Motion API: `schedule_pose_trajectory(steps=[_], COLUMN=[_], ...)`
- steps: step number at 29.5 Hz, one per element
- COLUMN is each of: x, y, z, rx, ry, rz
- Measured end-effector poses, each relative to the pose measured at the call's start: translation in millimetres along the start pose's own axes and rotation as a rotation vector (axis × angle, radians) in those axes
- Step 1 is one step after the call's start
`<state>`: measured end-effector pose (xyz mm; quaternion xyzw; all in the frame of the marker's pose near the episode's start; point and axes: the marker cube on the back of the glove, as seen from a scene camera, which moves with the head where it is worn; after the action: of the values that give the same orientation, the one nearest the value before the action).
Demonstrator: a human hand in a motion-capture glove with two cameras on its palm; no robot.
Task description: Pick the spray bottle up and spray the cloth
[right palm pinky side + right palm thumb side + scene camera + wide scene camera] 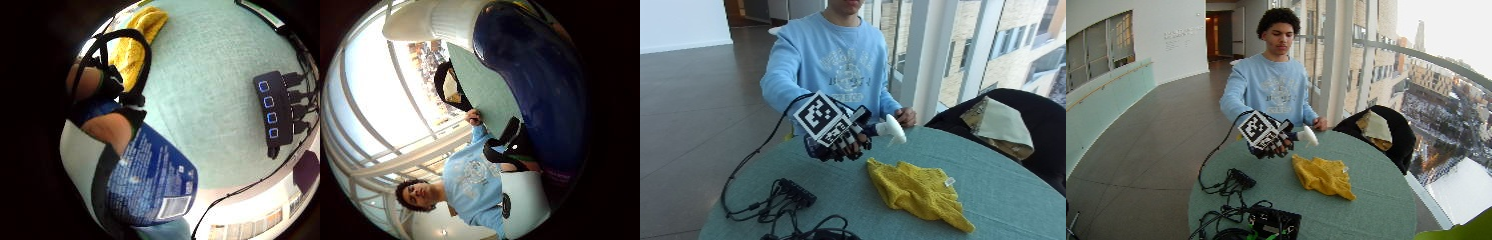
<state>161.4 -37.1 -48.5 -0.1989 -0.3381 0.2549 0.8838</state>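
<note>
fingers of the gloved right hand (840,140) curl around the spray bottle (891,129), held above the table (1013,195), white nozzle pointing toward the yellow cloth (916,192) lying nearby.

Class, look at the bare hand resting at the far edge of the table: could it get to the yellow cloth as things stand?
Probably yes. The bare hand rests on the table edge, and the yellow cloth lies open with nothing between; the gloved right hand holds the spray bottle off to one side.

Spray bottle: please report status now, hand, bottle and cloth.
Right hand grips spray bottle, lifted off table. White nozzle faces yellow cloth, which lies flat beside it. Nothing between them.
</note>
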Motion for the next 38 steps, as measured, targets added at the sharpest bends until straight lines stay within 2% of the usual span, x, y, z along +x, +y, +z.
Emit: schedule_pose_trajectory(steps=[9, 19, 25, 30, 38], x=[-15, -116, -180, -217, -241], y=[-2, -10, -31, -60, -93], z=[5, 25, 64, 105, 152], rx=[0.056, 0.388, 0.460, 0.487, 0.506], ry=[-0.041, -0.246, -0.335, -0.421, -0.455], rz=[-0.035, -0.424, -0.632, -0.734, -0.803])
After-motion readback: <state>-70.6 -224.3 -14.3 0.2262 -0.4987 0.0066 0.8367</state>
